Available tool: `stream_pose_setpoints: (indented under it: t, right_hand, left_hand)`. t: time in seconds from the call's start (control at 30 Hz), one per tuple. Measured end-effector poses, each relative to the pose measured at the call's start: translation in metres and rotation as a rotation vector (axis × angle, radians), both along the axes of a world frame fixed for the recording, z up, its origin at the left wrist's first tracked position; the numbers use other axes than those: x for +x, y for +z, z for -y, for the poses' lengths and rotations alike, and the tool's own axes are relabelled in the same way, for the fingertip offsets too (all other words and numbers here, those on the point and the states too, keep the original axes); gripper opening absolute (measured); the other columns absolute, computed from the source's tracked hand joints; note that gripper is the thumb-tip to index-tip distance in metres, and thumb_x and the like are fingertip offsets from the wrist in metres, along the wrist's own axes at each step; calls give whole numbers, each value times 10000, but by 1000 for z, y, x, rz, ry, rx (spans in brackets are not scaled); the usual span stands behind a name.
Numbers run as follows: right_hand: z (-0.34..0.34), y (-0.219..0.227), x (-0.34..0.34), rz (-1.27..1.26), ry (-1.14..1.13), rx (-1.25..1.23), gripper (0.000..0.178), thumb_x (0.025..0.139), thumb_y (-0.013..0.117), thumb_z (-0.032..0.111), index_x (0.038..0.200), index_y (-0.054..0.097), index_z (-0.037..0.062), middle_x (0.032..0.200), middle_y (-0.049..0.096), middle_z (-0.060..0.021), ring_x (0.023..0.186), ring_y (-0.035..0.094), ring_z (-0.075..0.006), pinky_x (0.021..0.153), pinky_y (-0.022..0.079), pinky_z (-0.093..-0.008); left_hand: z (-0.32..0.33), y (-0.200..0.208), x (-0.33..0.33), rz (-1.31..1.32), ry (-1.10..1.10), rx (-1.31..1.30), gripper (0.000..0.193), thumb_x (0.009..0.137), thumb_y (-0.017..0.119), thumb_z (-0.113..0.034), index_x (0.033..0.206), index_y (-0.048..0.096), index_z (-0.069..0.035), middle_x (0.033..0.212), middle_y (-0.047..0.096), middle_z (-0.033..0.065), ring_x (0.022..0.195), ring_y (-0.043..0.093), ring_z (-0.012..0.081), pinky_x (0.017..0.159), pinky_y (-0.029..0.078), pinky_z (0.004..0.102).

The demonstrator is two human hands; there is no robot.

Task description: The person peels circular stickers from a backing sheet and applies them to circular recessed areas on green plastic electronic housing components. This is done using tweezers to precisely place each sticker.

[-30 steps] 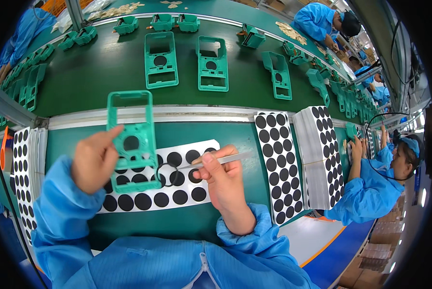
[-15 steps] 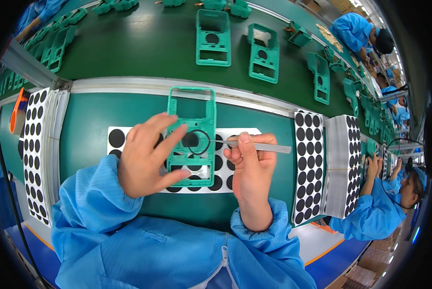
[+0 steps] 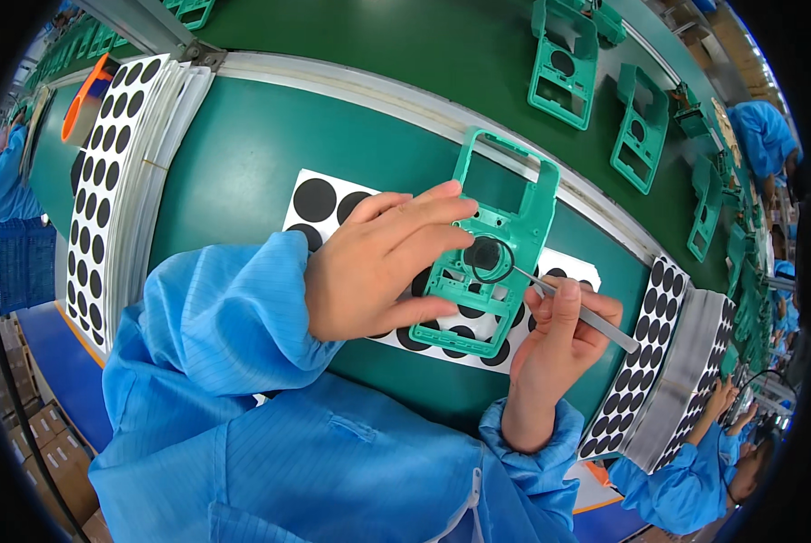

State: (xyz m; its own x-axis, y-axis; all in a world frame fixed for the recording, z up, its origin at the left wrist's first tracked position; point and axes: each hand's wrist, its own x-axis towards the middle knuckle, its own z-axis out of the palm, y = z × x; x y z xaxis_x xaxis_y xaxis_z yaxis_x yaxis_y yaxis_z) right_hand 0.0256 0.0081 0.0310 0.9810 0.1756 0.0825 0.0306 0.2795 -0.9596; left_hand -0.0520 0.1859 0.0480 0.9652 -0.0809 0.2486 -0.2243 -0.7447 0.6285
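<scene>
A green plastic housing [image 3: 525, 232] with rectangular openings lies on a white sheet of black round stickers [image 3: 316, 200]. My left hand [image 3: 392, 262] lies over the housing's left side, fingers spread, fingertips touching or very close to its frame. Pinched between the thumb and fingers of my right hand [image 3: 558, 348] is a pair of metal tweezers [image 3: 605, 327]. Their tips meet a thin black ring [image 3: 513, 263] over the middle of the housing, beside and partly around a black disc [image 3: 481, 252]. Whether the ring touches the housing, I cannot tell.
Stacks of sticker sheets stand at left [image 3: 107, 195] and right [image 3: 645, 362]. An orange tool [image 3: 86, 100] is behind the left stack. Past a metal rail [image 3: 351, 86], more green housings [image 3: 564, 68] lie on a dark green belt. Co-workers in blue sit at far right.
The view has turned, so the housing, sheet and both hands appear farther right and tilted. The ring stays at the tweezer tips, and my left hand's fingers remain spread on the housing's left side.
</scene>
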Motion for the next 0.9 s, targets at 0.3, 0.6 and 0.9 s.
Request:
stream_pose_setpoints:
  t: [0.3, 0.6, 0.9]
  right_hand:
    - [-6, 2, -7, 266, -48, -245, 172, 792, 521, -26, 839, 357, -1, 759, 545, -173, 608, 564, -153, 575, 514, -230]
    - [-9, 0, -10, 385, -17, -293, 164, 808, 533, 30, 827, 373, 0, 762, 574, -173, 598, 588, -148, 513, 464, -183]
    - [-11, -1, -11, 392, 5, -288, 162, 811, 521, 16, 835, 362, -3, 780, 568, -181, 617, 589, -152, 541, 479, -198]
  left_hand:
    - [-1, 0, 1, 39, 15, -9, 456, 605, 727, -150, 978, 491, -33, 1212, 432, 150, 1157, 395, 297, 846, 329, 363]
    - [-3, -1, 0, 66, 17, 6, 402, 611, 718, -160, 925, 502, -32, 1195, 445, 156, 1132, 423, 300, 832, 337, 355]
    - [-6, -1, -1, 65, 11, 20, 380, 602, 720, -158, 899, 517, -35, 1192, 446, 158, 1127, 428, 299, 829, 342, 354]
